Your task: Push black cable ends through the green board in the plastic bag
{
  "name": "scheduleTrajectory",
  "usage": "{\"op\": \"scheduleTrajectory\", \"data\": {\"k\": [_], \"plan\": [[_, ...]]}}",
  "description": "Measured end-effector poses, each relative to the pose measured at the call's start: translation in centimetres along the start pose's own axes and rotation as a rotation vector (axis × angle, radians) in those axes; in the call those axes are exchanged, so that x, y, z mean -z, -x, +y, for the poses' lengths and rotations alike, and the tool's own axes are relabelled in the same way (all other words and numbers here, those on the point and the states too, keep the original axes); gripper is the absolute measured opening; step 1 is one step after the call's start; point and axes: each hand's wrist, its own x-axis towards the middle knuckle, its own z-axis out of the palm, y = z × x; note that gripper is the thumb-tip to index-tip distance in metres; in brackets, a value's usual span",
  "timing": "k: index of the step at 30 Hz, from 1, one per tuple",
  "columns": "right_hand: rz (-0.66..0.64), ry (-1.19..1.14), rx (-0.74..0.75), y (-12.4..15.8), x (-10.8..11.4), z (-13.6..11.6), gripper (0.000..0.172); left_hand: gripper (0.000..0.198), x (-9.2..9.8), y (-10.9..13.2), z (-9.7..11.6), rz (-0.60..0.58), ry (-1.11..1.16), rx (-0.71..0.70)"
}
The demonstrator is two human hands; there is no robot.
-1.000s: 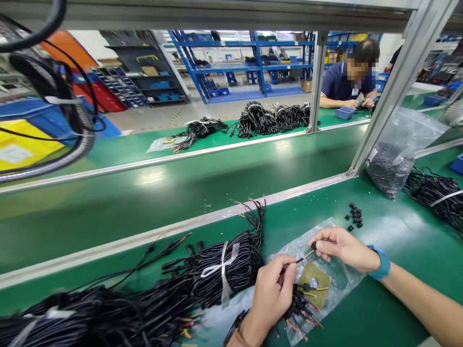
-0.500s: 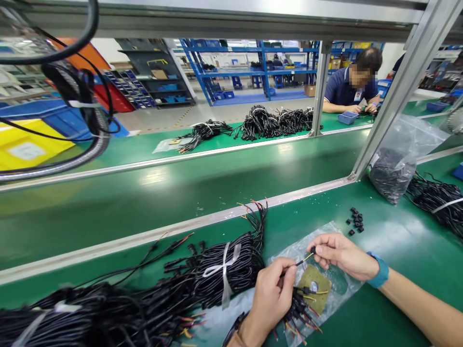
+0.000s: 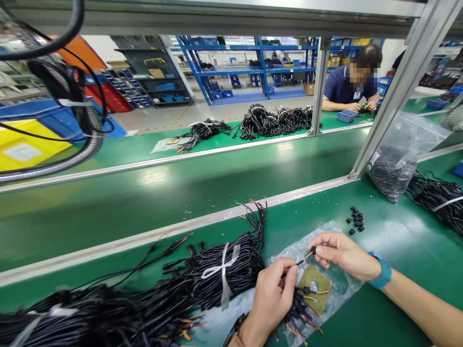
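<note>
My left hand [image 3: 270, 298] is closed in a pinch on a thin black cable [image 3: 301, 261] with a yellow wire end. My right hand [image 3: 340, 254] pinches a small black part at that wire's tip. Both hands hover over a clear plastic bag [image 3: 325, 231] with an olive square pad [image 3: 315, 281] on it. More short cables with coloured ends [image 3: 302, 315] lie under my left hand. A big bundle of black cables tied with white tape [image 3: 220, 270] lies to the left.
Several small black parts [image 3: 355, 219] lie loose on the green bench [image 3: 398, 236]. A bag of black parts [image 3: 392, 166] leans on a slanted metal post [image 3: 398, 89]. A conveyor belt [image 3: 181, 193] runs behind. Across it a person [image 3: 349, 79] works beside cable piles [image 3: 275, 120].
The hands have stayed almost still, holding the wire and small part; only the view shifted slightly.
</note>
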Motion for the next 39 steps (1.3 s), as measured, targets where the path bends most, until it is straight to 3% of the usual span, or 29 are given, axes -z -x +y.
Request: {"op": "scheduleTrajectory", "data": {"k": [9, 14, 18, 31, 39], "plan": [[0.083, 0.532, 0.225, 0.4, -0.9, 0.7, 0.017, 0.007, 0.0, -0.3, 0.3, -0.023, -0.015, -0.037], [0.024, 0.818, 0.379, 0.6, -1.4, 0.7, 0.017, 0.01, 0.1, -0.4, 0.7, -0.05, -0.04, -0.071], [-0.035, 0.869, 0.469, 0.6, -1.4, 0.7, 0.019, 0.014, 0.0, -0.1, 0.7, -0.088, -0.07, -0.037], [-0.079, 0.992, 0.474, 0.5, -1.7, 1.6, 0.022, 0.018, -0.2, 0.1, 0.6, -0.162, -0.103, -0.033], [-0.069, 1.198, 0.466, 0.3, -2.4, 3.0, 0.038, 0.02, -0.2, 0.2, 0.5, -0.196, -0.138, -0.068]]}}
